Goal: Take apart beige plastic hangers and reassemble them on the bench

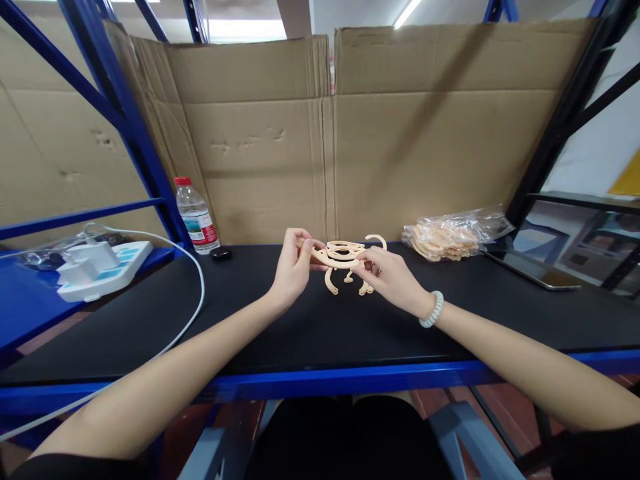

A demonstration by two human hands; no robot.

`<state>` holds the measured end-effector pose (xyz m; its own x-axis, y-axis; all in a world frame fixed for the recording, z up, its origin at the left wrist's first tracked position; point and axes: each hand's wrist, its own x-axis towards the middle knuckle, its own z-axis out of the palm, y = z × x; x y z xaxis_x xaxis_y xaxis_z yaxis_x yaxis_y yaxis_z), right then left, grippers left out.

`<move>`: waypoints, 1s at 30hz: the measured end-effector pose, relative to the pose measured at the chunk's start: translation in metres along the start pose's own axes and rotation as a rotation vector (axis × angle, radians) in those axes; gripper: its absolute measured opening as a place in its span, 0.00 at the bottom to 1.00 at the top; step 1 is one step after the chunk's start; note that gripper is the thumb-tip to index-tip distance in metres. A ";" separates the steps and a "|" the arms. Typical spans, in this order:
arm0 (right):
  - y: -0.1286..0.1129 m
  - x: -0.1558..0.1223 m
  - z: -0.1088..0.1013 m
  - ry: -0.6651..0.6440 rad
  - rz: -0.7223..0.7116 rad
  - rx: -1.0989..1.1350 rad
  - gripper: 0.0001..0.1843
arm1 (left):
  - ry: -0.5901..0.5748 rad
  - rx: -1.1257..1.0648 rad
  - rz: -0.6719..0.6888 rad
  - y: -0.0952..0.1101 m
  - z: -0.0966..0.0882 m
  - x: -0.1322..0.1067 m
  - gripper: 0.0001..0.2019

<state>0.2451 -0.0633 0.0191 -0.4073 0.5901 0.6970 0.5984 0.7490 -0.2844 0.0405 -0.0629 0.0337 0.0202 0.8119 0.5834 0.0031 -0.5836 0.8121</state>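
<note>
Between my two hands is a pale beige flat-piece model (344, 263) with a rounded, open-worked body, curved leg-like parts below and a curled piece rising at its right. It looks like a wooden animal figure, but I cannot tell which animal. My left hand (295, 262) pinches its left end between thumb and fingers. My right hand (387, 275), with a pale coiled band (433, 309) at the wrist, grips its right side near the front edge. The lower parts hang close over the black tabletop (320, 330); whether they touch it is unclear.
At the right back lies a clear plastic bag (450, 235) of similar beige pieces, beside a dark flat tablet-like device (533, 267). A water bottle (197, 220) and a small black object (221, 253) stand back left. A power strip (107, 270) trails a white cable (200, 293). Cardboard (430, 140) walls the back.
</note>
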 end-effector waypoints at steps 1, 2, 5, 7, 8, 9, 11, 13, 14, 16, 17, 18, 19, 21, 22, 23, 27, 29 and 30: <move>-0.002 -0.001 0.000 0.006 -0.011 -0.026 0.10 | 0.021 0.059 0.062 0.000 0.000 -0.001 0.05; -0.003 -0.002 -0.001 0.011 -0.019 -0.058 0.11 | 0.047 0.140 0.134 0.001 -0.001 -0.003 0.05; -0.008 -0.004 -0.001 0.035 -0.030 -0.156 0.11 | 0.075 0.476 0.359 0.005 0.001 -0.011 0.08; -0.010 -0.005 -0.001 0.059 -0.035 -0.204 0.12 | -0.005 0.657 0.467 0.007 0.003 -0.017 0.08; -0.010 -0.005 0.000 0.072 -0.040 -0.220 0.13 | -0.067 0.706 0.501 0.007 0.005 -0.020 0.09; -0.010 -0.006 0.000 0.085 -0.048 -0.231 0.14 | -0.132 0.729 0.518 0.006 0.007 -0.022 0.09; -0.010 -0.006 0.001 0.098 -0.080 -0.232 0.15 | -0.237 0.726 0.499 0.002 0.009 -0.024 0.09; -0.010 -0.008 0.002 0.088 -0.126 -0.218 0.15 | -0.295 0.700 0.428 -0.001 0.010 -0.025 0.07; -0.011 -0.009 0.002 0.081 -0.145 -0.218 0.15 | -0.314 0.688 0.385 -0.002 0.010 -0.025 0.06; -0.012 -0.010 0.002 0.064 -0.169 -0.254 0.16 | -0.350 0.677 0.309 -0.002 0.009 -0.024 0.05; -0.013 -0.011 0.002 0.060 -0.176 -0.292 0.17 | -0.370 0.681 0.281 -0.001 0.008 -0.024 0.05; -0.013 -0.012 0.001 0.056 -0.183 -0.337 0.17 | -0.393 0.692 0.260 0.000 0.007 -0.023 0.05; -0.014 -0.012 0.001 0.045 -0.194 -0.383 0.18 | -0.421 0.708 0.247 0.001 0.006 -0.023 0.05; -0.014 -0.012 0.000 0.015 -0.231 -0.465 0.21 | -0.494 0.751 0.237 0.003 0.005 -0.021 0.05; -0.013 -0.011 -0.001 0.001 -0.254 -0.499 0.22 | -0.533 0.776 0.238 0.003 0.004 -0.020 0.06; -0.013 -0.011 -0.001 -0.013 -0.280 -0.529 0.23 | -0.573 0.798 0.243 0.004 0.003 -0.019 0.06; -0.010 -0.008 -0.001 -0.047 -0.361 -0.598 0.24 | -0.680 0.816 0.279 0.004 -0.001 -0.014 0.08; -0.008 -0.008 0.000 -0.056 -0.386 -0.581 0.24 | -0.685 0.780 0.281 0.004 -0.001 -0.013 0.08; -0.007 -0.008 0.000 -0.062 -0.393 -0.554 0.24 | -0.678 0.755 0.277 0.005 -0.001 -0.013 0.08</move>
<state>0.2435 -0.0733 0.0157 -0.6956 0.3342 0.6360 0.6560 0.6565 0.3724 0.0393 -0.0762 0.0299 0.6700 0.6066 0.4279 0.5305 -0.7945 0.2956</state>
